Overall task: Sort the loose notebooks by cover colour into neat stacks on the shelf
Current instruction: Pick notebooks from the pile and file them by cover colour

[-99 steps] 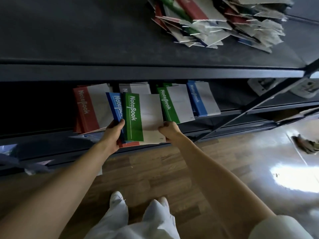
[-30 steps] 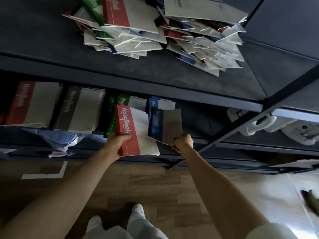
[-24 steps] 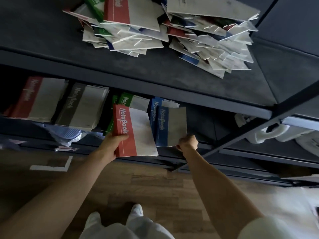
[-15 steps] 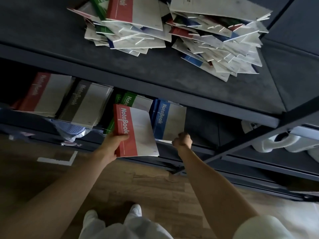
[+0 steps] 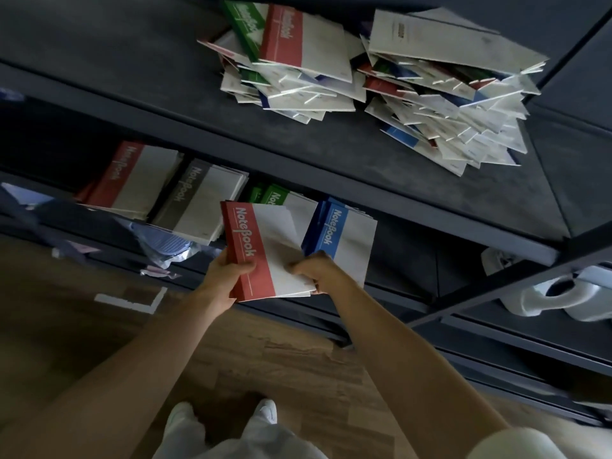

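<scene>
Down mid-frame, the left hand (image 5: 228,276) grips the red edge of a red-and-white paper notebook (image 5: 265,246); the right hand (image 5: 318,270) pinches its white lower corner; it is held just before the blue notebook stack (image 5: 344,240) on the dark shelf (image 5: 407,256); loose notebooks (image 5: 381,81) lie piled upper right.

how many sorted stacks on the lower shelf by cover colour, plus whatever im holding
red stack: 1
grey stack: 1
green stack: 1
blue stack: 1
held red bundle, gripped by left hand and right hand: 1
total: 4 stacks on the shelf, 5 with the bundle
</scene>
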`<state>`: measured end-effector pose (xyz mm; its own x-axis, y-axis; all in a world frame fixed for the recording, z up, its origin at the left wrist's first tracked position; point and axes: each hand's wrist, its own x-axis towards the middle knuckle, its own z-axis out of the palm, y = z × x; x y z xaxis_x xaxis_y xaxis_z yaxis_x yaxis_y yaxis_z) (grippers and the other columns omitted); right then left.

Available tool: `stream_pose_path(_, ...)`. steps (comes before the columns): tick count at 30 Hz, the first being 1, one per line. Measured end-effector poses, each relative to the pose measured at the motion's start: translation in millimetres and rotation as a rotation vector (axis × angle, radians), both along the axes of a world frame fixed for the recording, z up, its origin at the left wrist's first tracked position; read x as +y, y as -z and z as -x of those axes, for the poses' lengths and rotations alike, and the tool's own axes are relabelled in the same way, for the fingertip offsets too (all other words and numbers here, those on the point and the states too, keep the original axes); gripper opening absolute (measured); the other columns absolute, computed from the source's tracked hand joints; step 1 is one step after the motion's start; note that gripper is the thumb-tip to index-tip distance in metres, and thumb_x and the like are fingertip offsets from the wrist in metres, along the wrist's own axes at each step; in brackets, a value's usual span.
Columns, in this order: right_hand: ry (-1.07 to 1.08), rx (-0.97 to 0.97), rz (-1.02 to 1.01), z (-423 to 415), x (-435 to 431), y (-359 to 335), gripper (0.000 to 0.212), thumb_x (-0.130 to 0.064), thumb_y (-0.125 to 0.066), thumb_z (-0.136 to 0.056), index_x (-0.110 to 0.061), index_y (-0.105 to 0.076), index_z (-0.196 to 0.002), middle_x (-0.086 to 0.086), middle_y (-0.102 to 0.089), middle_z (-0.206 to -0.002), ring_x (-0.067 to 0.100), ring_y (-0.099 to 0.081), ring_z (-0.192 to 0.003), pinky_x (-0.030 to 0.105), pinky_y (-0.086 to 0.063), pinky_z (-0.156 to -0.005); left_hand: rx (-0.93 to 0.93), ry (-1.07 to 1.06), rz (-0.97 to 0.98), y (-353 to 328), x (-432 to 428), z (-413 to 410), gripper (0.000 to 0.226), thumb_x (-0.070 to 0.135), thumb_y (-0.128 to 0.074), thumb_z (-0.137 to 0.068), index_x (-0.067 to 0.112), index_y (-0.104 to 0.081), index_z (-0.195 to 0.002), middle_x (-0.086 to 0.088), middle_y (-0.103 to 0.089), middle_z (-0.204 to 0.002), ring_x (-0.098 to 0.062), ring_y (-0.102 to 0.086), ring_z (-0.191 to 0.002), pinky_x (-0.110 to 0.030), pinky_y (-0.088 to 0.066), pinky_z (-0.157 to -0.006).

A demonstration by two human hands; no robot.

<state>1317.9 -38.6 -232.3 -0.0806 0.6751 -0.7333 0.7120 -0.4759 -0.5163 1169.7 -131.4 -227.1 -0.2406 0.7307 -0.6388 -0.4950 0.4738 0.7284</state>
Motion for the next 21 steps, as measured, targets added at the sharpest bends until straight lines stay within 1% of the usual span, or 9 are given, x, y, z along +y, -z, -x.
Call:
stream_pose_path(1, -0.027, -0.025, -0.058, 10.4, -0.8, 2.9, 0.051, -0.03, -0.071, -0.081, 0.0, -0.049, -0.116, 0.007, -0.053, -0.09, 0.019, -0.055, -0.086, 0.031, -0.052, -0.075, -0.009, -0.026, -0.009, -1.0, -3.5, 7.5, 0.047, -0.003, -0.056, -0.088, 0.016, -0.047, -0.131, -0.008, -0.059, -0.115, -0.03, -0.055, -0.108, -0.044, -0.041, -0.087)
stream_pose_path(3, -0.087, -0.066, -0.112, 31.2, -5.2, 4.3, 0.051, -0.034, -0.069, -0.08, 0.002, -0.055, -0.114, 0.008, -0.057, -0.089, 0.019, -0.057, -0.079, 0.025, -0.049, -0.063, -0.042, -0.072, -0.026, -2.7, -10.8, 25.1, 0.043, 0.0, -0.054, -0.091, 0.014, -0.048, -0.131, -0.01, -0.058, -0.117, -0.029, -0.054, -0.106, -0.043, -0.041, -0.088)
stream_pose_path(5, -0.084, -0.033, -0.13, 53.0, -13.2, 4.6, 0.04, -0.027, -0.069, -0.08, 0.0, -0.059, -0.108, 0.007, -0.06, -0.08, 0.018, -0.058, -0.07, 0.024, -0.049, -0.057, -0.059, -0.111, -0.034, -4.8, -19.1, 46.3, 0.039, 0.004, -0.053, -0.092, 0.013, -0.048, -0.13, -0.011, -0.058, -0.118, -0.029, -0.055, -0.106, -0.043, -0.041, -0.087)
stream_pose_path(8, 0.002, 0.042, -0.148, 90.3, -29.7, 5.9, 0.04, -0.019, -0.067, -0.079, -0.004, -0.055, -0.114, 0.008, -0.064, -0.096, 0.02, -0.063, -0.082, 0.024, -0.052, -0.068, -0.078, -0.114, -0.065, -3.9, -32.5, 84.6, 0.032, 0.014, -0.05, -0.096, 0.016, -0.05, -0.128, -0.01, -0.06, -0.12, -0.028, -0.058, -0.106, -0.039, -0.045, -0.082)
stream_pose_path(10, 0.051, 0.089, -0.163, 121.7, -41.3, 7.4, 0.042, -0.016, -0.065, -0.079, -0.004, -0.053, -0.117, 0.009, -0.064, -0.105, 0.021, -0.063, -0.091, 0.025, -0.053, -0.073, -0.103, -0.104, -0.096, -6.0, -41.2, 114.6, 0.019, 0.014, -0.043, -0.099, 0.017, -0.055, -0.113, -0.009, -0.063, -0.109, -0.024, -0.06, -0.095, -0.034, -0.046, -0.073)
stream_pose_path(13, 0.091, 0.099, -0.202, 174.5, -55.7, 3.3, 0.031, -0.017, -0.063, -0.08, -0.003, -0.057, -0.107, 0.006, -0.065, -0.095, 0.02, -0.064, -0.085, 0.023, -0.05, -0.066, -0.095, -0.085, -0.09, -8.0, -54.0, 171.0, 0.021, 0.008, -0.039, -0.099, 0.017, -0.057, -0.103, -0.011, -0.063, -0.102, -0.024, -0.061, -0.092, -0.035, -0.047, -0.075)
stream_pose_path(16, 0.176, 0.172, -0.144, 229.9, -71.1, -9.6, 0.025, -0.02, -0.063, -0.084, -0.005, -0.057, -0.102, 0.001, -0.06, -0.086, 0.018, -0.06, -0.085, 0.026, -0.049, -0.072, -0.044, -0.036, -0.113, -10.5, -68.7, 237.0, 0.027, 0.007, -0.041, -0.098, 0.016, -0.055, -0.119, -0.015, -0.064, -0.111, -0.03, -0.06, -0.098, -0.039, -0.045, -0.078)
stream_pose_path(19, 0.26, 0.327, 0.02, 277.3, -88.8, -15.6, 0.03, -0.015, -0.063, -0.088, -0.006, -0.056, -0.115, 0.008, -0.063, -0.108, 0.023, -0.059, -0.102, 0.034, -0.052, -0.082, -0.038, -0.015, -0.156, -13.8, -83.3, 294.5, 0.029, 0.006, -0.045, -0.097, 0.015, -0.052, -0.124, -0.015, -0.064, -0.111, -0.031, -0.061, -0.094, -0.041, -0.043, -0.077)
stream_pose_path(21, 0.244, 0.414, 0.091, 300.0, -104.5, -18.7, 0.033, -0.004, -0.058, -0.091, -0.004, -0.053, -0.123, 0.009, -0.062, -0.101, 0.024, -0.06, -0.093, 0.038, -0.053, -0.079, -0.047, -0.053, -0.151, -15.7, -91.1, 320.1, 0.032, 0.007, -0.047, -0.096, 0.015, -0.051, -0.127, -0.012, -0.064, -0.115, -0.031, -0.061, -0.102, -0.044, -0.046, -0.08)
